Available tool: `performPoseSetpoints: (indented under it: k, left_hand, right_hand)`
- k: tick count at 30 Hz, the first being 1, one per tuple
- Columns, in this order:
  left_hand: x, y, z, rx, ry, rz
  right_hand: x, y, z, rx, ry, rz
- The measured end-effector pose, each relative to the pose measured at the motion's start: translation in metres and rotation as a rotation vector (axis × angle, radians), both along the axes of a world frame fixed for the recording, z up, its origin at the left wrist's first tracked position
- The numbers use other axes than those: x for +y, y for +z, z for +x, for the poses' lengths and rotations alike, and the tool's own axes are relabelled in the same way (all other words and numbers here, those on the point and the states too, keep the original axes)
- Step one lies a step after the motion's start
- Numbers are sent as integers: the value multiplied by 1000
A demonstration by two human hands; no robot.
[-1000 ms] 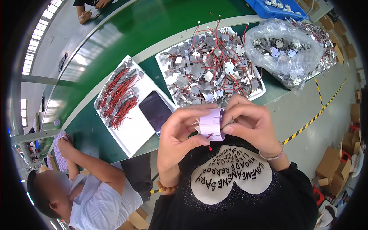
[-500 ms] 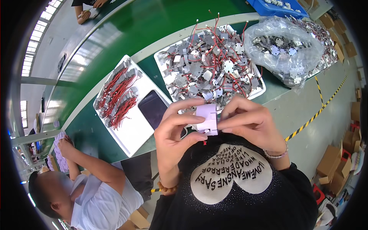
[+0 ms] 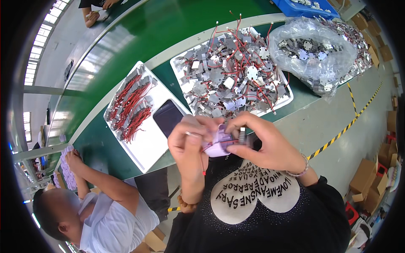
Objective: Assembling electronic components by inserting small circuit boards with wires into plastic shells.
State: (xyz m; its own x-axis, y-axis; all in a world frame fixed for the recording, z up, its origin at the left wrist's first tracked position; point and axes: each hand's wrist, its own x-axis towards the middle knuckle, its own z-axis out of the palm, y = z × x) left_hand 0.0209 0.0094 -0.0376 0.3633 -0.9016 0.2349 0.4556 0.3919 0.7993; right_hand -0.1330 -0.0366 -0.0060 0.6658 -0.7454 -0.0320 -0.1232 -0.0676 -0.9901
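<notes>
Lilac plastic housing, short and roughly cylindrical, is up in front of the chest, between both hands, clear of the bench.

Grip: left hand grasps the housing from its left side, fingers curled round it. Right hand has forefinger and thumb on the opposite end, apparently pinching its edge; blur hides exact contact. A finned metal piece sits in the gap between that forefinger and thumb, just beside the housing; cannot tell which finger supports it. Red lead crosses the housing; a small red connector dangles below the left hand.

Progress (judged): partway. Housing and wired part are together in hand; the visible finned piece is outside the housing and the lead's end hangs loose. Interior not visible.

Beyond the hands: on the left, a white tray holds rows of finned pieces with red leads, unhoused, plus a dark smartphone. Ahead, a second white tray bears a mixed heap of metal parts. Right of it: clear plastic bag of similar parts. At far left, a co-worker reaches to stacked lilac parts.
</notes>
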Motion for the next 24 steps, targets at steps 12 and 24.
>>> performPoseSetpoints:
  k: [12,24]
  left_hand:
    - [-18,17,-15,211,403,143]
    - [-20,15,-1,248,354,185]
  right_hand:
    - [0,-10,10,-45,-47,-501]
    - [-10,-32,17,-108,-72,-955]
